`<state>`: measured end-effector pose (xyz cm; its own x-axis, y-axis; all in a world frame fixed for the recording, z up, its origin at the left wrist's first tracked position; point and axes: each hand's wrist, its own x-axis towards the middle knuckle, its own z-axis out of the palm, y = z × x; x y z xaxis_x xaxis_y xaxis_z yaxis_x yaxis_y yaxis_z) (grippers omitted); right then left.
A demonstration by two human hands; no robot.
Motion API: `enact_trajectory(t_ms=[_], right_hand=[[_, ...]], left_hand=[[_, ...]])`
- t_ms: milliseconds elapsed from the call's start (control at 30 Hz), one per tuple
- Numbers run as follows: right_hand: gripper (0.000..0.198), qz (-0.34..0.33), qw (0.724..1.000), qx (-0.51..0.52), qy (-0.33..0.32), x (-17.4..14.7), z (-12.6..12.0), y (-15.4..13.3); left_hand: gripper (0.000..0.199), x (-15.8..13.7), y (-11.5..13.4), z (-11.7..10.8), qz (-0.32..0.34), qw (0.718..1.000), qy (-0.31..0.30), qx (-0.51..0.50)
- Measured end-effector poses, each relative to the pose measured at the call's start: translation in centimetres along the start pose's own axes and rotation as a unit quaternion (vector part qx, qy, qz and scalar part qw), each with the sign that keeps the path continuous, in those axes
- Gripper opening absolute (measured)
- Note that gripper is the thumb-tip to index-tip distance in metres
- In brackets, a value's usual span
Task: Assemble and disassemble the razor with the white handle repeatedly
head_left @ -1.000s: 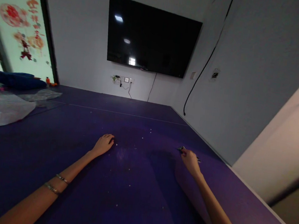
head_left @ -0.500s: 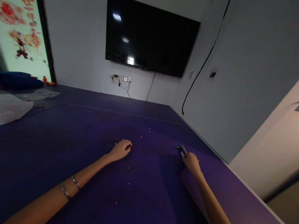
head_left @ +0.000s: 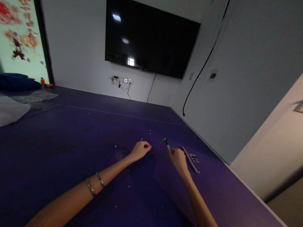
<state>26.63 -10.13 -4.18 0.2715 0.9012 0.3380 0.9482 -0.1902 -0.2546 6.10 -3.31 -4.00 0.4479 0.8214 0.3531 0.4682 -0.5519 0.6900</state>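
Note:
My right hand (head_left: 178, 160) is closed round the handle of a razor (head_left: 168, 145), whose dark head points up and to the left above the purple surface. Left of it, my left hand (head_left: 140, 151) has its fingers curled in, thumb near the fingertips, and nothing shows between them. Just right of my right hand lies a thin grey strip (head_left: 190, 160), slanting on the surface. Beside that strip is a small clear packet (head_left: 194, 157) with dark pieces in it, too small to name.
The broad purple tabletop (head_left: 98, 129) has several white specks scattered on it. At the left lie a white plastic sheet (head_left: 1, 112) and dark blue cloth (head_left: 11, 81). A black cable (head_left: 203, 66) hangs by the right wall; a television (head_left: 150, 35) is on the back wall.
My right hand has moved left with the razor, uncovering the grey strip and packet. My left hand has shifted right, towards it, with its fingers curled tighter.

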Motion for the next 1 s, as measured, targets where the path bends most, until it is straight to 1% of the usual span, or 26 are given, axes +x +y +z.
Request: enact_trajectory(t_ms=[100,200,300,400,500,600,700,800,900,1000], right_hand=[[0.025,-0.042,0.998,0.025,0.025,-1.0,-0.5,-3.5],[0.026,-0.070,0.997,0.033,0.015,-2.0,-0.9,-6.1],[0.026,-0.078,0.997,0.020,0.002,-2.7,-0.9,-7.7],[0.026,-0.086,0.996,-0.004,0.006,-3.4,-0.8,-8.6],[0.029,-0.102,0.994,-0.033,0.006,-3.9,-0.7,-9.1],[0.031,-0.113,0.992,-0.053,0.004,-4.1,-0.6,-9.6],[0.029,-0.122,0.991,-0.051,-0.001,-4.3,-0.5,-10.0],[0.025,-0.137,0.990,-0.030,-0.008,-4.5,-0.7,-10.1],[0.025,-0.141,0.990,0.003,-0.003,-4.4,-1.3,-9.2],[0.031,-0.116,0.993,0.024,0.005,-3.9,-2.1,-6.5]], left_hand=[[0.033,0.8,0.7,1.5,-0.040,0.999,-0.007,-0.026],[0.045,1.3,0.9,2.3,-0.080,0.995,-0.024,-0.053],[0.049,1.3,1.2,2.1,-0.105,0.991,-0.015,-0.079],[0.048,1.2,1.4,1.4,-0.107,0.991,-0.002,-0.078],[0.046,1.1,1.5,0.6,-0.111,0.992,-0.007,-0.065],[0.045,1.3,1.5,0.1,-0.115,0.992,-0.025,-0.034],[0.043,1.5,1.4,0.0,-0.120,0.991,-0.057,0.023],[0.038,1.9,1.0,-0.1,-0.125,0.987,-0.076,0.060],[0.031,2.3,0.2,-0.7,-0.125,0.984,-0.088,0.091],[0.024,3.0,-0.9,-2.0,-0.125,0.978,-0.099,0.137]])
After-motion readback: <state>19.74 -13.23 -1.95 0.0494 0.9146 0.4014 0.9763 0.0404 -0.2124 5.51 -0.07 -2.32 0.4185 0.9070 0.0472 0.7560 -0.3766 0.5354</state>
